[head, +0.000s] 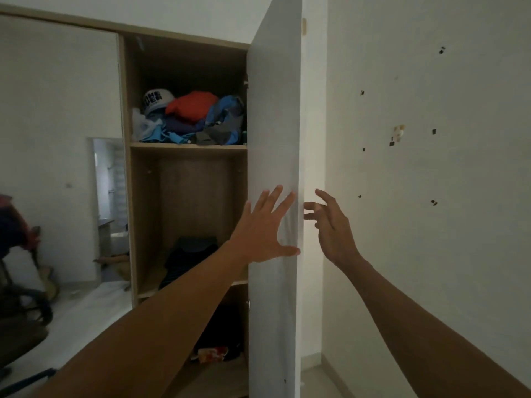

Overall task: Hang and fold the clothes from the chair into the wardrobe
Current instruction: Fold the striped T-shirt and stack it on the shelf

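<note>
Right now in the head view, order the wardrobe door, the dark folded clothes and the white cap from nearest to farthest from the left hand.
1. Wardrobe door: the left hand lies flat against its inner face, on the right.
2. Dark folded clothes: on the middle shelf, lower left of the hand.
3. White cap: on the top shelf, far upper left.

Bare left hand [263,231] and bare right hand [334,229] on unsleeved forearms [161,320]

matt white wardrobe door [274,168], wood-grain wardrobe [198,202] interior, cloth clothes [198,119], matt painted wall [431,196]
</note>
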Demonstrator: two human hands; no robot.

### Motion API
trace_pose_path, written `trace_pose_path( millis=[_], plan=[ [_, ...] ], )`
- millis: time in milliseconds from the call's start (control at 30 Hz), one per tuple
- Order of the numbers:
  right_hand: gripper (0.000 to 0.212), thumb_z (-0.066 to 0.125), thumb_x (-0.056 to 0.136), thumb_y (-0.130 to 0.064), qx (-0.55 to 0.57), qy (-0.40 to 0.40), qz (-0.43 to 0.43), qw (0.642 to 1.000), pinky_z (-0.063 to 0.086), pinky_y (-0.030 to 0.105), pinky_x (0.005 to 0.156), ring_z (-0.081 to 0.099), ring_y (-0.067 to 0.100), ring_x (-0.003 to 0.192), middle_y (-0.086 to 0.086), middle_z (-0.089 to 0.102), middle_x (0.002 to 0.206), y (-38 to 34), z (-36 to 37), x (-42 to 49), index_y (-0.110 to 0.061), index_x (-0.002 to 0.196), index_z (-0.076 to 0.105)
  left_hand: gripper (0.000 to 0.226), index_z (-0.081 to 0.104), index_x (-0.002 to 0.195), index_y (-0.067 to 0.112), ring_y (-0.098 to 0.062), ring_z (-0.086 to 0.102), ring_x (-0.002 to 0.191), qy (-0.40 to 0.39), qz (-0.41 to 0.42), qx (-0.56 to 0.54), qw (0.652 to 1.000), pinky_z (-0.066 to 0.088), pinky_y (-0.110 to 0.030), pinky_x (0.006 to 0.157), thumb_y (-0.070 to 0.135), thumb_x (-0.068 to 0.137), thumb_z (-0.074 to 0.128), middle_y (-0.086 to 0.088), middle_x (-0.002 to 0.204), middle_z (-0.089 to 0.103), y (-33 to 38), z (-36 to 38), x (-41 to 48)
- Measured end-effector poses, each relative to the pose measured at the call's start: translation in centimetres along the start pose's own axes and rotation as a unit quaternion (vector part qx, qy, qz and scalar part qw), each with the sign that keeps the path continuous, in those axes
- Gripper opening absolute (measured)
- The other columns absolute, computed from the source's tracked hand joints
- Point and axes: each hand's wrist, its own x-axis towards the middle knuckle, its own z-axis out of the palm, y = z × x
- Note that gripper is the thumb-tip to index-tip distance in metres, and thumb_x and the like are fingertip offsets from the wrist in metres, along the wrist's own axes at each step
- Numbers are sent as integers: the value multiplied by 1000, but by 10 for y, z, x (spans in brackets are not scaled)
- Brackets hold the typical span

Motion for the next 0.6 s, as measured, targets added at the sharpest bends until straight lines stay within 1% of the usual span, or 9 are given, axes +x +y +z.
trace_pose_path(
  millis=[100, 133, 233, 300, 333, 433, 533, 567, 600],
  plan=[
    [38, 36, 108, -28, 42, -44, -29, 998, 50, 25, 94, 66, 5, 104, -8, 67, 121, -4, 18, 3, -21, 145, 42, 121, -14, 155, 37, -27, -17, 151, 22, -9, 40, 999, 2, -63, 119, 90, 67, 51, 6, 163, -24, -8, -11, -6],
    [38, 36, 108, -28, 53, -61, -38, 996, 50, 23, 95, 66, 5, 106, -8, 67, 122, -6, 26, 3, -22, 145, 42, 123, -14, 155, 36, -27, -18, 151, 23, -19, 56, 998, 1, -62, 119, 90, 66, 51, 5, 163, -25, -11, -16, -10],
    [40, 36, 108, -30, 77, -119, -53, 989, 46, 16, 97, 63, 3, 112, -21, 66, 120, -14, 59, 8, -26, 148, 37, 127, -17, 155, 33, -28, -20, 150, 29, -60, 109, 992, -1, -60, 119, 88, 65, 55, 3, 162, -26, -33, -30, -30],
    [45, 34, 108, -34, 77, -152, -71, 983, 39, 10, 100, 59, 3, 118, -15, 66, 125, -21, 84, 10, -27, 152, 31, 129, -18, 154, 33, -29, -19, 150, 34, -91, 139, 986, 2, -63, 119, 84, 65, 61, 2, 163, -25, -53, -37, -48],
    [47, 33, 108, -36, 74, -166, -81, 980, 35, 10, 102, 57, 4, 123, -10, 65, 129, -24, 97, 12, -28, 154, 27, 130, -18, 154, 34, -29, -19, 150, 32, -108, 149, 982, 4, -64, 119, 82, 65, 64, 2, 163, -25, -63, -40, -56],
    [54, 33, 107, -40, 47, -198, -91, 975, 29, 22, 108, 50, 13, 133, -3, 55, 144, -34, 137, 19, -29, 157, 16, 132, -21, 153, 33, -30, -21, 150, 18, -159, 177, 971, 5, -64, 118, 76, 67, 69, 1, 162, -26, -93, -50, -79],
    [60, 34, 106, -42, 14, -238, -112, 965, 32, 31, 112, 48, 19, 136, -3, 45, 153, -37, 183, 27, -28, 158, 8, 132, -22, 153, 27, -33, -23, 148, 4, -193, 221, 956, 3, -63, 119, 74, 70, 68, -2, 161, -30, -123, -58, -96],
    [62, 35, 105, -45, 3, -248, -123, 961, 34, 37, 115, 46, 19, 137, -3, 41, 154, -35, 199, 31, -29, 158, 6, 132, -24, 153, 25, -33, -24, 148, 0, -203, 230, 952, 2, -63, 119, 73, 71, 68, -3, 160, -32, -134, -60, -100],
    [64, 34, 104, -49, -7, -251, -136, 958, 34, 47, 117, 43, 19, 140, -5, 37, 157, -33, 216, 35, -33, 158, 4, 132, -27, 151, 23, -34, -26, 147, -6, -212, 238, 948, 2, -63, 119, 72, 73, 67, -4, 158, -35, -146, -61, -105]
  ],
)
